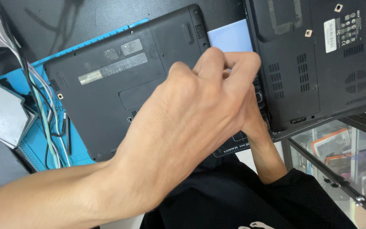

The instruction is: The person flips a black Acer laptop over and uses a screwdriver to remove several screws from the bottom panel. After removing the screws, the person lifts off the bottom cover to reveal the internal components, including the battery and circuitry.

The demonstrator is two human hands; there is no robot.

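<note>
My left hand reaches in from the lower left and fills the middle of the view, its fingers bunched together over the gap between two upturned black laptops. Whether it pinches anything is hidden. My right hand comes up from the lower right in a black sleeve. Only its wrist and heel show, and its fingers are hidden behind the left hand. The left laptop lies bottom up on a blue mat. The right laptop also lies bottom up, and its left edge is next to both hands.
A pale blue sheet shows between the laptops. White, green and black cables run down the left side past a grey metal panel. A glass display cabinet holding boxed goods stands at the lower right.
</note>
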